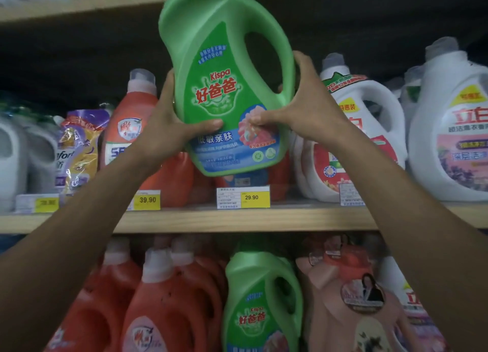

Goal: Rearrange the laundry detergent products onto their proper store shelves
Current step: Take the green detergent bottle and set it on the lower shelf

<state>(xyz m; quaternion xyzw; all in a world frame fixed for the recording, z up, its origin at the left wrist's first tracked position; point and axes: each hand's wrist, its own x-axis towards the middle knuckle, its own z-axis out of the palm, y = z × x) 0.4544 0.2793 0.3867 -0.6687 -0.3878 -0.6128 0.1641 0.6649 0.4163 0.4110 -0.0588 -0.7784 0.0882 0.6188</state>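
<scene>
I hold a big green Kispa detergent bottle point(224, 69) up in front of the middle shelf, tilted with its top leaning left. My left hand point(171, 122) grips its lower left side, thumb across the label. On the other side, my right hand point(303, 106) clasps the base of the handle and the label's edge. The bottle's foot hangs above the middle shelf board point(237, 217), in front of red bottles. A second green Kispa bottle point(261, 301) stands on the shelf below.
The middle shelf holds a red bottle point(132, 124) and a purple refill pouch point(79, 148) at left, white jugs point(361, 129) at right, and yellow price tags point(254, 197) on its edge. Red bottles point(163, 299) and a pink bottle point(353, 299) flank the lower green one.
</scene>
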